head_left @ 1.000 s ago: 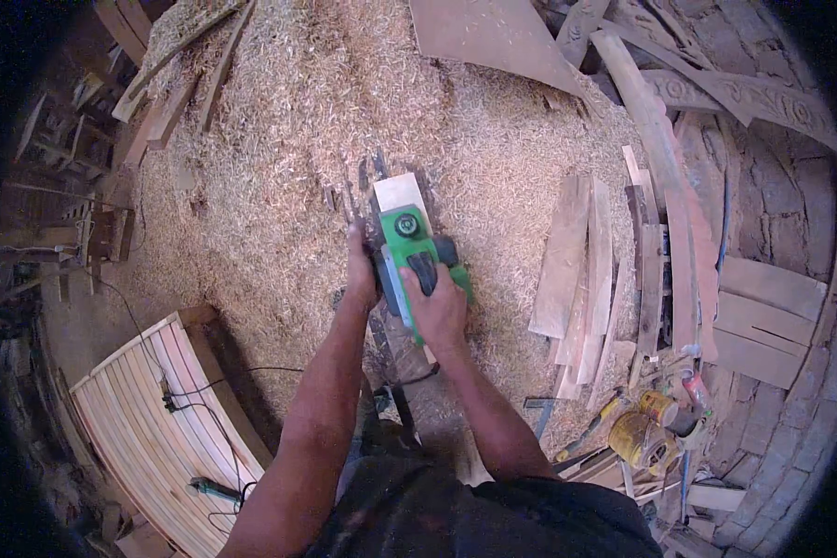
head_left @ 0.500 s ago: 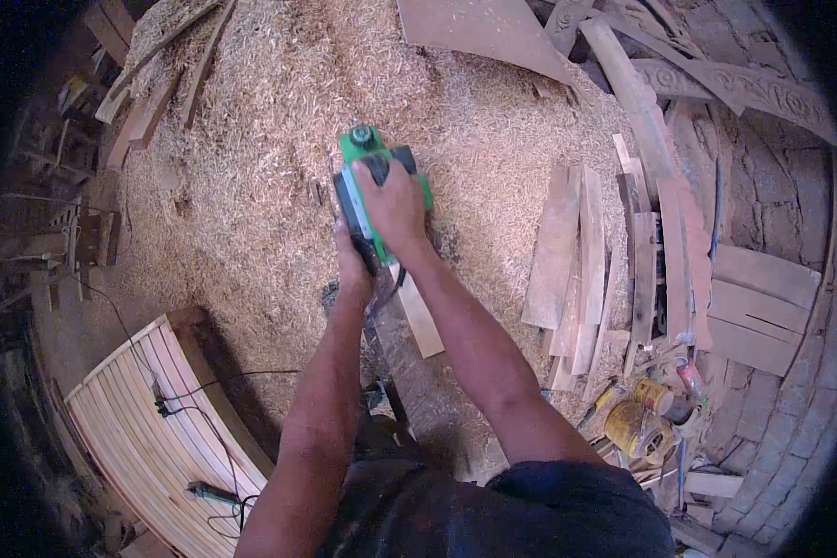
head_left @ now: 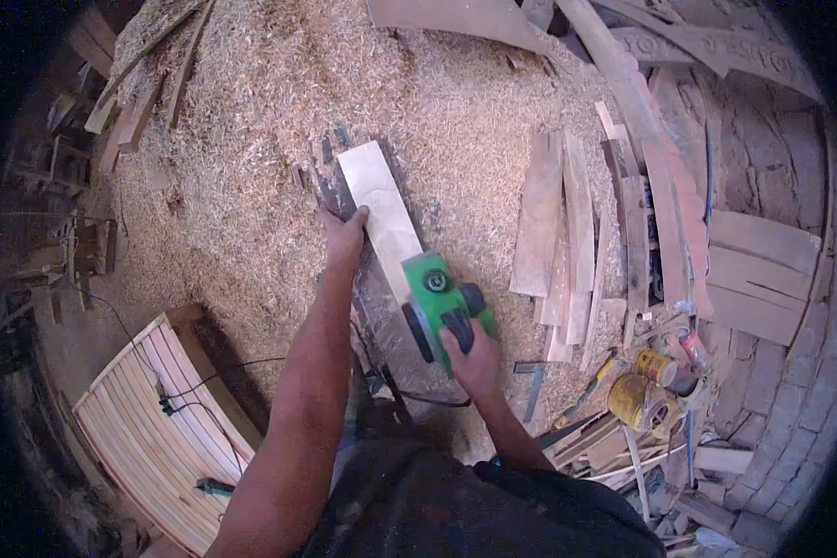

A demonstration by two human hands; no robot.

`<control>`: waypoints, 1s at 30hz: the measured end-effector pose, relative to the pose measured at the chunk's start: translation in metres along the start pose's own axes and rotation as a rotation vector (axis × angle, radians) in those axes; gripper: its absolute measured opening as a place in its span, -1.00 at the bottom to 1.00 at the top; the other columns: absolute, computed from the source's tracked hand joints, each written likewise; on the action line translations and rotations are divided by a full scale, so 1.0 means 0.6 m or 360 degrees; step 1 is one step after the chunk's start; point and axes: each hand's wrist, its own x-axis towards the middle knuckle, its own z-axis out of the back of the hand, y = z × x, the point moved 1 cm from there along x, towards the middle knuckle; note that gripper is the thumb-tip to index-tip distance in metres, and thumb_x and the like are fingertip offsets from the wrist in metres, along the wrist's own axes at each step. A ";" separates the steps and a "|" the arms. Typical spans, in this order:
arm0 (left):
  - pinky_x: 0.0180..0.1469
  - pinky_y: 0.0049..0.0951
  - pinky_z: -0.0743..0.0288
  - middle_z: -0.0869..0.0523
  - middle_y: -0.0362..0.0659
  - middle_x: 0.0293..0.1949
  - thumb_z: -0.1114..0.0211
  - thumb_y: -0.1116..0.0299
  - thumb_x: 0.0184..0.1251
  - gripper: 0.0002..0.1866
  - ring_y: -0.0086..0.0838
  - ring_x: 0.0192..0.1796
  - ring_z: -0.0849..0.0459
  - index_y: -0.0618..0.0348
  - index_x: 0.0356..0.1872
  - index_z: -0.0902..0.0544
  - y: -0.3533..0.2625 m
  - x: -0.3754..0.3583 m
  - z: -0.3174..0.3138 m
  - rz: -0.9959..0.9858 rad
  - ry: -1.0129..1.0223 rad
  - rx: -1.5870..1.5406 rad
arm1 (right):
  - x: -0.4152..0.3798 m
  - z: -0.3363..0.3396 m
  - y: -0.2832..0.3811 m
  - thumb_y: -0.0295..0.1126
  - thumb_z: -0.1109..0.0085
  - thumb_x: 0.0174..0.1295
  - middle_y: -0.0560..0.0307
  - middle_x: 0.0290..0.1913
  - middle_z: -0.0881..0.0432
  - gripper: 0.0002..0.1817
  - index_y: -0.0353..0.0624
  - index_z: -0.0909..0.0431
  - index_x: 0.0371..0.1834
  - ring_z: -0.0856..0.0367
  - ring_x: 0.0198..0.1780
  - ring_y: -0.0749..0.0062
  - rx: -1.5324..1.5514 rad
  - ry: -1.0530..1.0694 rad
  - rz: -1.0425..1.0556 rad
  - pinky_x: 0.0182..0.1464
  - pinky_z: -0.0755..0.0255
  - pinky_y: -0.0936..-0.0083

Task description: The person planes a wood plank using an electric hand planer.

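Shavings [head_left: 251,139] blanket the floor; my right hand [head_left: 479,361] clenches the green planer [head_left: 433,290] at five o'clock, my left [head_left: 346,240] touching the pale board [head_left: 378,200], its grip unclear.

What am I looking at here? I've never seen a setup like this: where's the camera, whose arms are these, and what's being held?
There is no robot: these are a person's own bare arms, seen by one camera worn on the head, looking forward and down. The right hand grips a green planer, whose front overlaps the near end of a pale board. The left hand is at the board's left edge. Beneath is a narrow, dark bench, with wood shavings around it. Loose planks lie to the right, and pale strips sit side by side at lower left.
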 end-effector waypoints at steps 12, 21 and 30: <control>0.46 -0.10 -0.46 -0.50 0.20 0.43 -0.53 0.27 0.42 -0.03 -0.05 0.40 -0.56 0.32 0.63 -0.06 0.008 0.000 0.003 -0.0066 0.0168 -0.0246 | 0.130 -0.040 0.084 0.09 -0.44 0.38 -0.42 -0.31 -0.74 -0.41 -0.35 -0.63 -0.07 -0.79 -0.17 -0.40 0.0118 -0.0149 0.0131 -0.15 -0.63 -0.10; 0.64 -0.10 -0.20 -0.29 0.24 0.62 -0.24 0.02 0.67 -0.09 0.03 0.59 -0.34 0.27 0.74 0.02 0.040 0.022 0.004 0.0016 0.0100 -0.0377 | 0.320 -0.084 0.233 0.08 -0.41 0.42 -0.37 -0.28 -0.77 -0.44 -0.32 -0.66 -0.08 -0.80 -0.17 -0.38 0.0122 -0.0118 0.0215 -0.14 -0.63 -0.07; 0.68 -0.09 -0.10 -0.26 0.22 0.65 -0.18 -0.06 0.70 -0.12 0.02 0.63 -0.28 0.23 0.75 -0.02 0.026 0.009 0.012 0.0059 0.0218 -0.0442 | 0.478 -0.109 0.357 0.25 -0.32 0.39 -0.47 -0.11 -0.78 -0.28 -0.35 -0.68 0.06 -0.78 0.01 -0.39 0.0246 -0.0104 0.0337 0.08 -0.62 -0.07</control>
